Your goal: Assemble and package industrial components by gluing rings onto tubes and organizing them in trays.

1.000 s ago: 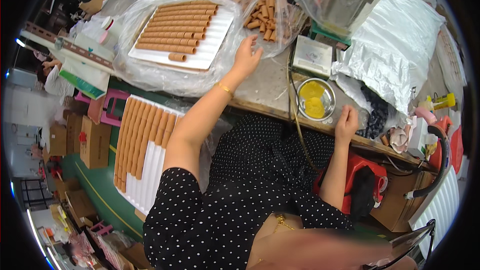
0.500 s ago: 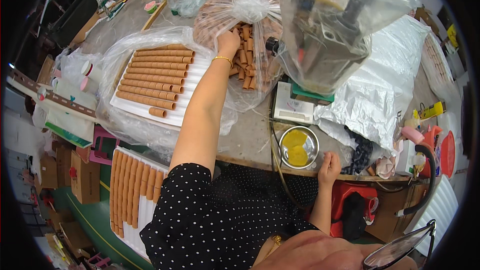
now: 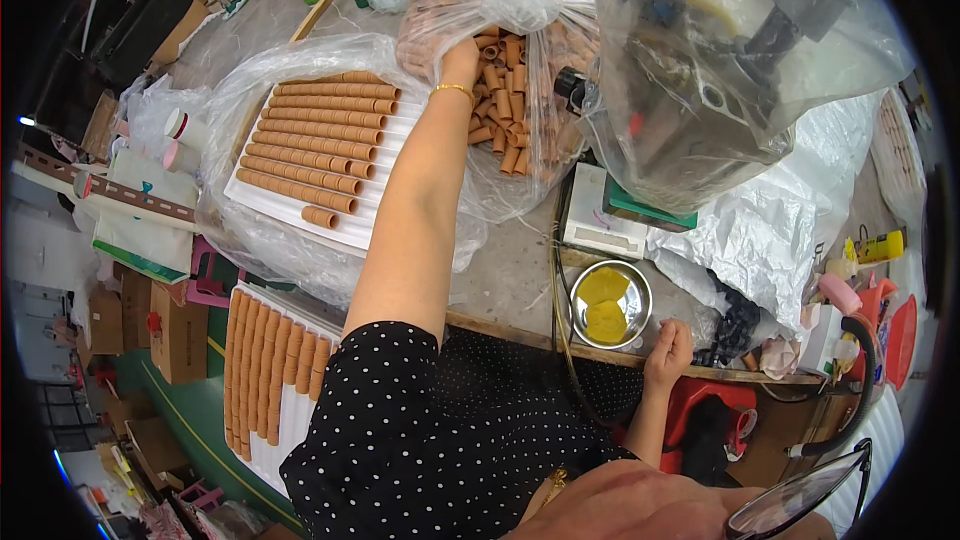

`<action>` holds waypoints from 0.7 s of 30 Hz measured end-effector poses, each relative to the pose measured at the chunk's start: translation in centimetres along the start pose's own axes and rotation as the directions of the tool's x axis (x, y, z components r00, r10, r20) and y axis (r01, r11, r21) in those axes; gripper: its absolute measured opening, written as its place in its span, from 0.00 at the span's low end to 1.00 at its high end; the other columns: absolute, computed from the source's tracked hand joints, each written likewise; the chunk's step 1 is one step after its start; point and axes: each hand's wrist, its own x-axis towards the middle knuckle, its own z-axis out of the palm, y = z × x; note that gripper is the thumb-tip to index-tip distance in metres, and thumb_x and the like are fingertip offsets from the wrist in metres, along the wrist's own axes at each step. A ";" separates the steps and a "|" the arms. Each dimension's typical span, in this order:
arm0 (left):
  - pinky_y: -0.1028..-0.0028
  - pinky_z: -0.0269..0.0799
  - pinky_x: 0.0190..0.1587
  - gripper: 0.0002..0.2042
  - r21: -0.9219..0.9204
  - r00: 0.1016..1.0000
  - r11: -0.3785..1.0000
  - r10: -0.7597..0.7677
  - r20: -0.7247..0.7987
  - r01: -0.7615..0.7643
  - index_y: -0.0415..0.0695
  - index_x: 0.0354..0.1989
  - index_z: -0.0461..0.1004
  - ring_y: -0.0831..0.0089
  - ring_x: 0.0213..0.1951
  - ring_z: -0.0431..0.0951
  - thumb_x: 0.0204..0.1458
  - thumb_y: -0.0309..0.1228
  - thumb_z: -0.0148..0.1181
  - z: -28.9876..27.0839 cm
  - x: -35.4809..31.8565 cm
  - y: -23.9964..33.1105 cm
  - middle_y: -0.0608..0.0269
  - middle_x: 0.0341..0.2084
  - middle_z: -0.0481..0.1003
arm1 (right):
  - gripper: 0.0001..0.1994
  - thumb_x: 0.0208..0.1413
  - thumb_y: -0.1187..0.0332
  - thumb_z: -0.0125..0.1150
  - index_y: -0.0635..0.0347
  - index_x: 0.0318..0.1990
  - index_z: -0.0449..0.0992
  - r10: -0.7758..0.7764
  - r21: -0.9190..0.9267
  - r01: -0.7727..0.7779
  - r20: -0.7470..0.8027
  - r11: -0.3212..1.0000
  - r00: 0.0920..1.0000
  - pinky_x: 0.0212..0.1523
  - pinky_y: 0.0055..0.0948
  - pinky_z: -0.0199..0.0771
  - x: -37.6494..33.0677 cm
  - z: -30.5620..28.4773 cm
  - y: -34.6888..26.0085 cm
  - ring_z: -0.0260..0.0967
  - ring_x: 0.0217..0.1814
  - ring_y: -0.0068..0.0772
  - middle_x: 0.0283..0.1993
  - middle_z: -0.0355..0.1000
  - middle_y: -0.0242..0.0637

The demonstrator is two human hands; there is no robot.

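- The left hand point(image 3: 462, 58) is stretched far out and is inside a big clear plastic bag point(image 3: 520, 0) at the far side of the bench point(image 3: 510, 270).
- The bag is full of short orange-brown tubes point(image 3: 500, 120), all jumbled in a pile.
- The grip of the left hand is curled down among the tubes, but the fingers are hidden by the bag and the pile, so I cannot tell if it has caught one.
- A thin gold bangle point(image 3: 452, 90) sits on the left wrist.
- Just left of the bag lies a white tray point(image 3: 360, 225) with ridges. Rows of the same tubes lie on it, end to end, and one short tube lies alone in the nearest row.
- The tray lies on more clear plastic wrap point(image 3: 270, 240).
- The right hand point(image 3: 668, 352) rests at the near edge of the bench. Its grip is closed in a loose fist and nothing shows in it.
- Just beside the right hand is a round metal bowl point(image 3: 632, 325) with yellow pieces in it.
- Behind the bowl is a small white box point(image 3: 598, 225) with a green top, and a dark machine point(image 3: 740, 70) wrapped in clear plastic stands over it.
- To the right lies a heap of shiny white plastic sheet point(image 3: 790, 230).
- Down below the bench, on the left, is another white tray of tubes point(image 3: 270, 380), well apart from both hands.
- Brown cardboard boxes point(image 3: 180, 335) stand near it on the green floor point(image 3: 215, 420).
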 end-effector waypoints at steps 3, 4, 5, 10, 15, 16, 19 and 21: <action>0.62 0.65 0.50 0.17 0.239 0.971 0.949 0.229 -0.064 -0.208 0.35 0.43 0.70 0.47 0.46 0.70 0.56 0.36 0.41 -1.2 2.4 -1.9 0.41 0.42 0.71 | 0.11 0.58 0.70 0.46 0.68 0.28 0.69 -0.017 0.005 0.017 0.016 1.000 1.000 0.28 0.26 0.60 0.1 -0.1 -0.3 0.61 0.25 0.31 0.24 0.64 0.39; 0.62 0.65 0.50 0.18 0.448 0.857 0.787 0.509 -0.082 -0.424 0.36 0.44 0.70 0.47 0.46 0.71 0.56 0.36 0.41 -0.8 5.0 -3.9 0.42 0.44 0.71 | 0.10 0.58 0.72 0.47 0.68 0.28 0.69 -0.002 -0.004 0.003 0.024 1.000 1.000 0.29 0.28 0.62 0.1 -0.3 -0.3 0.63 0.26 0.36 0.26 0.66 0.42; 0.64 0.65 0.50 0.20 0.488 0.865 0.768 0.499 -0.050 -0.415 0.38 0.48 0.70 0.54 0.47 0.72 0.56 0.37 0.38 -0.6 6.2 -4.6 0.46 0.46 0.71 | 0.10 0.58 0.72 0.47 0.68 0.28 0.69 0.002 -0.005 -0.002 0.022 1.000 1.000 0.29 0.28 0.62 0.1 -0.3 -0.3 0.63 0.26 0.36 0.26 0.66 0.42; 0.64 0.65 0.51 0.20 0.426 0.921 0.840 0.388 -0.042 -0.335 0.37 0.48 0.69 0.53 0.48 0.71 0.56 0.38 0.38 -0.9 4.0 -3.1 0.45 0.46 0.71 | 0.09 0.57 0.72 0.47 0.67 0.27 0.69 -0.001 0.018 0.001 0.025 1.000 1.000 0.29 0.28 0.63 0.1 -0.3 -0.3 0.64 0.26 0.36 0.26 0.67 0.42; 0.64 0.64 0.52 0.21 0.346 0.970 0.917 0.235 -0.060 -0.200 0.37 0.48 0.69 0.53 0.49 0.71 0.56 0.39 0.38 -3.6 5.0 -1.3 0.45 0.47 0.70 | 0.10 0.58 0.71 0.46 0.68 0.28 0.69 -0.003 0.047 0.001 0.033 0.999 0.999 0.28 0.26 0.61 -0.1 -0.3 0.0 0.61 0.25 0.31 0.25 0.65 0.40; 0.64 0.64 0.52 0.22 0.329 0.977 0.928 0.206 -0.062 -0.175 0.36 0.48 0.69 0.53 0.49 0.70 0.56 0.40 0.38 -3.9 4.0 -1.0 0.45 0.47 0.70 | 0.11 0.59 0.70 0.46 0.68 0.29 0.70 -0.006 0.064 0.005 0.021 0.998 1.000 0.27 0.24 0.59 -0.1 0.0 0.1 0.58 0.24 0.27 0.24 0.64 0.37; 0.64 0.63 0.53 0.22 0.279 0.993 0.956 0.107 -0.055 -0.088 0.36 0.48 0.69 0.52 0.49 0.70 0.56 0.40 0.38 -1.3 3.3 0.4 0.44 0.48 0.70 | 0.10 0.59 0.71 0.46 0.68 0.29 0.70 0.008 0.048 -0.009 0.031 0.999 0.999 0.28 0.24 0.59 0.0 -0.4 -0.3 0.58 0.24 0.27 0.24 0.64 0.38; 0.64 0.63 0.53 0.22 0.248 0.997 0.968 0.037 -0.066 -0.020 0.36 0.48 0.69 0.52 0.50 0.70 0.56 0.41 0.38 -2.0 1.5 0.7 0.44 0.48 0.70 | 0.10 0.59 0.71 0.46 0.68 0.29 0.70 0.005 0.058 -0.007 0.041 0.998 0.999 0.28 0.24 0.59 0.0 -0.4 -0.3 0.58 0.24 0.27 0.25 0.64 0.38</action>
